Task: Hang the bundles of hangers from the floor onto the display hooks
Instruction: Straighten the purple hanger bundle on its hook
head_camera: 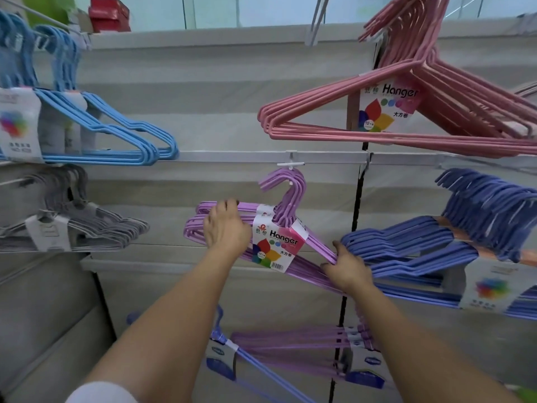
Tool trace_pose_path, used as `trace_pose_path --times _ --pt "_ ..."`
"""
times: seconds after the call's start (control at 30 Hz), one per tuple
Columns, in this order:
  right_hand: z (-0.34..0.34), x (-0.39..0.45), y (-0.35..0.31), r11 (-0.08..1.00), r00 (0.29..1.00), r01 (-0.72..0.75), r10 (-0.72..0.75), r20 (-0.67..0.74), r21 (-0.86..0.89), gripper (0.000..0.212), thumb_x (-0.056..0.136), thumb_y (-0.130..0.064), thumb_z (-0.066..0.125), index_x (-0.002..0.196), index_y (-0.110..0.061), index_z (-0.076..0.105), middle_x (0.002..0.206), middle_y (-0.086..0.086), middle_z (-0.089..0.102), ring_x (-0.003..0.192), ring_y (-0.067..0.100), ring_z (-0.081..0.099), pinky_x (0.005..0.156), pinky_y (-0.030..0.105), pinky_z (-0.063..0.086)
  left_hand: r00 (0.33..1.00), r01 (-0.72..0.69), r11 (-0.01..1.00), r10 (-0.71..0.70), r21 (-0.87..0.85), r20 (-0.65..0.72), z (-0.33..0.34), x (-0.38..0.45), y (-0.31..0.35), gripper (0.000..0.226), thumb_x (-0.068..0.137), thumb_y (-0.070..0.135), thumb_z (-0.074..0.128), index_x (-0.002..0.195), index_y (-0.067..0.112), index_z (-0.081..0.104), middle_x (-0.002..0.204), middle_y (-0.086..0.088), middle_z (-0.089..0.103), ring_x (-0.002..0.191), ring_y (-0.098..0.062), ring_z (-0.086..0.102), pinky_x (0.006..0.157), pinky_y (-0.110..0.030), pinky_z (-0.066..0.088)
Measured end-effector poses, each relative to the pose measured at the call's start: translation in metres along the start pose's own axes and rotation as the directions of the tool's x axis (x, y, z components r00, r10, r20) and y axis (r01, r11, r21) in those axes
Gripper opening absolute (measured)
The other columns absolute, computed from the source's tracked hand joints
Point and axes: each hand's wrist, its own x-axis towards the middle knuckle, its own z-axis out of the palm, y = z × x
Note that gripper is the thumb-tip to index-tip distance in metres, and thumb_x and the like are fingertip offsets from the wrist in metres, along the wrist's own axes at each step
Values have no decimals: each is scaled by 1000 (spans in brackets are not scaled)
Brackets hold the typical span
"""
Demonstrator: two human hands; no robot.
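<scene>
Both arms reach up. Left hand (225, 228) fingers curl over lilac hanger bundle (279, 242) at its 9 o'clock shoulder; right hand (347, 266) pinches its 4 o'clock arm. Bundle's hooks sit on white display hook (290, 164), 12 o'clock of both hands.

Red box (109, 13) up top left on shelf ledge (blurred, contents unreadable). Grey slatted back panel (220, 91) behind, white crossbar (232, 156) midway.

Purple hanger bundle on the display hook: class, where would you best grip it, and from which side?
Probably grip the purple hanger bundle at both shoulder ends from below, as the left hand and right hand do; its wide, tilted triangle would swing if held singly.
</scene>
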Motion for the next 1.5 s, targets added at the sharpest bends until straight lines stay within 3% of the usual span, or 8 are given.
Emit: trace_pose_path --times 0.13,0.27,0.47,0.63,1.0,1.1,1.37,1.5 --pt "1 5 -4 1000 997 -25 24 74 11 71 85 -37 56 147 -25 24 140 10 43 128 35 37 104 44 36 923 -139 982 82 128 375 -6 30 -6 87 85 28 61 152 24 6 160 -3 6 147 -27 3 116 -53 -1" --pt "3 8 -7 997 995 -57 61 78 -56 63 84 -40 57 142 -28 34 135 12 44 125 34 38 100 41 37 824 -242 965 148 103 546 0 51 -14 92 84 33 64 152 31 2 161 -1 -3 147 -29 -7 114 -59 -6" --pt "0 8 -13 993 987 -68 54 149 94 54 84 -17 57 135 -15 40 109 9 54 93 25 55 75 29 46 854 -278 960 234 27 465 9 58 -20 71 79 28 66 141 31 31 146 -2 41 139 -25 28 114 -61 5" --pt "-8 6 -18 999 982 -27 22 188 24 46 84 -13 56 128 -12 44 103 12 57 86 26 56 68 29 44 874 -341 932 265 124 407 1 49 -28 70 79 19 58 141 30 30 141 -1 42 134 -25 34 117 -55 10" --pt "-27 10 -8 997 998 -62 62 8 -44 46 82 -16 49 127 -23 50 106 6 62 91 27 59 77 32 49 839 -204 979 170 9 517 5 27 -24 77 74 16 55 144 34 26 142 -2 43 131 -28 37 115 -52 18" --pt "-43 16 -3 991 997 -81 81 -2 -107 44 82 -23 51 126 -29 51 107 3 64 93 25 60 85 35 50 826 -155 986 161 -58 540 19 23 -18 75 75 14 53 143 34 27 137 -4 46 123 -29 45 108 -50 32" --pt "-77 23 -6 949 989 -142 148 -2 -283 57 90 -20 48 144 -30 33 142 3 46 131 27 41 114 52 15 798 -120 980 190 -159 571 44 15 -12 86 75 7 52 149 30 16 145 -5 35 128 -31 41 104 -48 39" --pt "-70 27 -6 945 990 -138 136 -29 -296 57 91 -19 46 145 -29 31 143 2 44 131 26 41 115 50 16 824 -133 972 217 -194 523 49 16 -25 87 74 2 54 150 28 20 149 -1 35 132 -26 39 106 -44 38"
